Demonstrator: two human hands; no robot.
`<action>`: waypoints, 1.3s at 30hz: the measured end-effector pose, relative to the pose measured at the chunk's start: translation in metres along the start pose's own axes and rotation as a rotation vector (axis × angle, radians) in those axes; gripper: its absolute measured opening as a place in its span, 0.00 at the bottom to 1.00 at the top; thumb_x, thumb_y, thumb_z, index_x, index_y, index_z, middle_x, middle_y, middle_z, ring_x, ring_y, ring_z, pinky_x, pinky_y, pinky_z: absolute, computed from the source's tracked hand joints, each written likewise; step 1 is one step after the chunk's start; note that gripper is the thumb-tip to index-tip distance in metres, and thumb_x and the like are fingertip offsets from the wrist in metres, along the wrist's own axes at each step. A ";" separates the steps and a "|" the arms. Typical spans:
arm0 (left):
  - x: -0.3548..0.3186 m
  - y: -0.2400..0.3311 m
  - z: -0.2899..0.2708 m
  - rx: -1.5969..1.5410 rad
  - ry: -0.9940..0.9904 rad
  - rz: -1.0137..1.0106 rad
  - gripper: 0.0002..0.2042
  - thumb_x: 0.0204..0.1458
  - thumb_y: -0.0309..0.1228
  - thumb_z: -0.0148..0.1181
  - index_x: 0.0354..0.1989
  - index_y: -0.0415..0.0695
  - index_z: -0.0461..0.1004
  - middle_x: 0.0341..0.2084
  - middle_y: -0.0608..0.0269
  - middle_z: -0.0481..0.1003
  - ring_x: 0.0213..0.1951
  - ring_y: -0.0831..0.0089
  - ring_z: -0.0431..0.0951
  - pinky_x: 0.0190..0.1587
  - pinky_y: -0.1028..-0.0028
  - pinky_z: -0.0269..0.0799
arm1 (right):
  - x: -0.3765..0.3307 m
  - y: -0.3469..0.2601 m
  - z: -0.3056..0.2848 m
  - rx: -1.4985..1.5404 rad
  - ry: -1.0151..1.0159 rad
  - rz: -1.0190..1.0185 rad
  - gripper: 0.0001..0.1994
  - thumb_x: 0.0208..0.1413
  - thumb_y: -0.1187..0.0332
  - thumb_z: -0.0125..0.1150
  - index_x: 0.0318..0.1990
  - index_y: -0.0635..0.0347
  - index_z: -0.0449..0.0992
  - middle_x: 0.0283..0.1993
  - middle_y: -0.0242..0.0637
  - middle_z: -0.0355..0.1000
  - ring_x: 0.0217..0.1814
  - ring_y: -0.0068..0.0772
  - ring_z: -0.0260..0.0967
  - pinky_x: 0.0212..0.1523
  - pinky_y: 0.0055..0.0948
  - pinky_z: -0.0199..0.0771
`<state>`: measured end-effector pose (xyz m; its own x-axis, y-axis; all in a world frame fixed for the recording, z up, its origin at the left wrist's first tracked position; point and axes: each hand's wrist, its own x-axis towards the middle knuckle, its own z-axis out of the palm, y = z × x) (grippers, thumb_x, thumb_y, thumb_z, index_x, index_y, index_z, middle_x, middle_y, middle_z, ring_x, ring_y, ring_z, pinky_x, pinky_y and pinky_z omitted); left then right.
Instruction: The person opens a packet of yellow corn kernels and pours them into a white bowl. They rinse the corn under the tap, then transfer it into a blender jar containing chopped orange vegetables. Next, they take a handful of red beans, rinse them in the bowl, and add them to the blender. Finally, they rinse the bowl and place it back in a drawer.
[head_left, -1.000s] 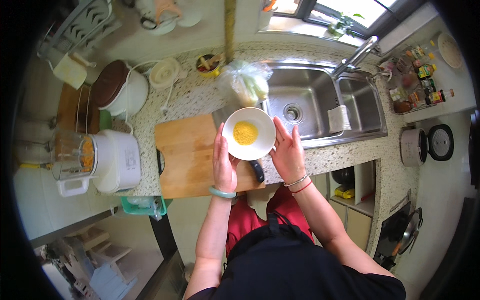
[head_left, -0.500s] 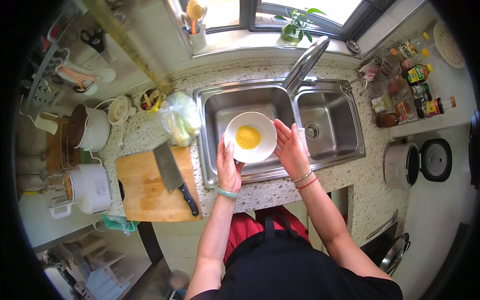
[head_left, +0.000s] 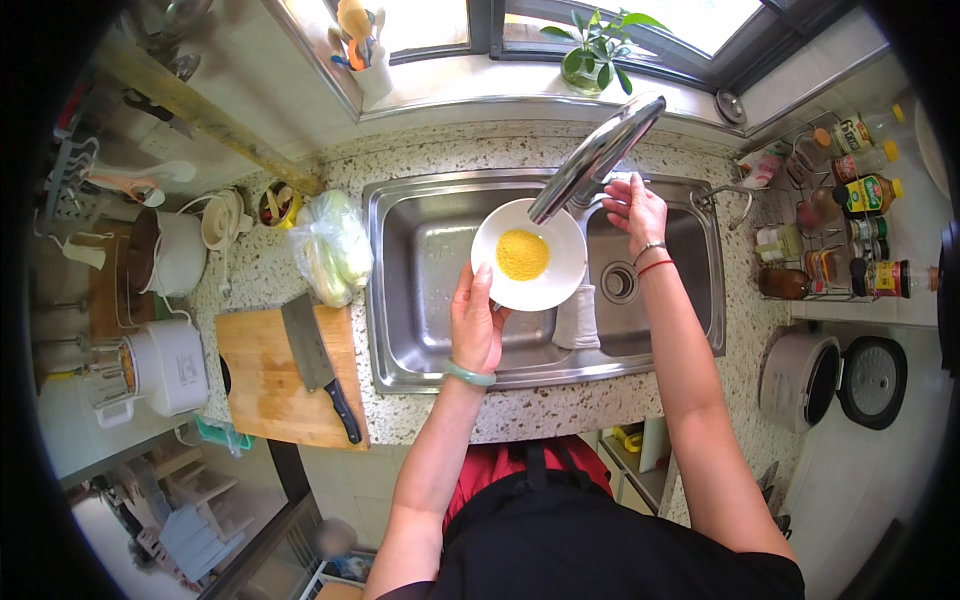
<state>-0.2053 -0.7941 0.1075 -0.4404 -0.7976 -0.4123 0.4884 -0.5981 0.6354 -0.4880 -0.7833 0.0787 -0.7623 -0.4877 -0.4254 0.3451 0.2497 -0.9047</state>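
My left hand (head_left: 477,325) is closed on the near left rim of a white bowl (head_left: 560,285), thumb on top and fingers beneath. Small yellow grains that look like millet (head_left: 522,255) lie in the middle of the bowl. The bowl is over the large left basin of a steel double sink (head_left: 418,345), just under the spout of a chrome faucet (head_left: 600,150). Reaching past the smaller basin, my right hand (head_left: 640,215) has its fingers stretched out beside the faucet's base and lever. Whether the fingertips touch the lever, I cannot tell.
A light cloth (head_left: 576,322) hangs over the sink divider. Left of the sink, a cleaver (head_left: 315,350) lies on a wooden cutting board (head_left: 265,385), with bagged vegetables (head_left: 333,245) behind it. To the right are a bottle rack (head_left: 815,230) and an open rice cooker (head_left: 800,375).
My right hand has left the bowl's side and moved up and right to the faucet lever. With the left hand, the bowl has shifted right, under the spout. The view has also shifted.
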 end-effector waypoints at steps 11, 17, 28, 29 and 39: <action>0.011 0.007 0.010 0.042 -0.015 -0.006 0.16 0.64 0.39 0.52 0.56 0.46 0.69 0.47 0.63 0.76 0.47 0.72 0.79 0.47 0.68 0.80 | 0.025 0.005 -0.008 -0.097 0.062 -0.014 0.22 0.67 0.53 0.46 0.34 0.62 0.79 0.32 0.38 0.80 0.26 0.25 0.78 0.20 0.21 0.73; 0.011 0.006 0.006 0.033 -0.033 -0.027 0.20 0.64 0.40 0.52 0.62 0.46 0.67 0.49 0.64 0.75 0.49 0.75 0.77 0.49 0.72 0.78 | 0.033 0.002 -0.025 -0.268 0.018 0.016 0.24 0.65 0.48 0.47 0.36 0.62 0.77 0.34 0.39 0.80 0.28 0.28 0.78 0.23 0.23 0.75; 0.009 0.013 0.007 0.055 -0.004 -0.021 0.18 0.64 0.39 0.51 0.58 0.45 0.69 0.48 0.63 0.76 0.48 0.72 0.78 0.49 0.69 0.78 | 0.028 0.007 -0.019 -0.310 0.190 -0.230 0.15 0.62 0.56 0.58 0.47 0.56 0.77 0.33 0.31 0.77 0.22 0.21 0.74 0.16 0.20 0.69; 0.008 0.013 0.007 0.056 -0.005 -0.020 0.17 0.64 0.39 0.51 0.57 0.45 0.69 0.47 0.63 0.76 0.48 0.72 0.78 0.49 0.69 0.78 | 0.028 0.008 -0.019 -0.307 0.188 -0.227 0.15 0.62 0.56 0.57 0.48 0.56 0.77 0.33 0.31 0.77 0.21 0.21 0.74 0.16 0.20 0.69; 0.011 0.012 0.001 0.056 0.030 -0.017 0.17 0.64 0.39 0.52 0.56 0.45 0.70 0.46 0.63 0.76 0.47 0.73 0.78 0.48 0.68 0.79 | 0.018 0.009 -0.004 -0.289 0.194 -0.232 0.15 0.65 0.59 0.52 0.52 0.59 0.75 0.36 0.33 0.79 0.21 0.21 0.74 0.16 0.21 0.67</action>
<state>-0.2053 -0.8102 0.1117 -0.4248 -0.7900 -0.4421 0.4382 -0.6067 0.6632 -0.5008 -0.7866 0.0634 -0.9002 -0.3993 -0.1736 0.0048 0.3896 -0.9210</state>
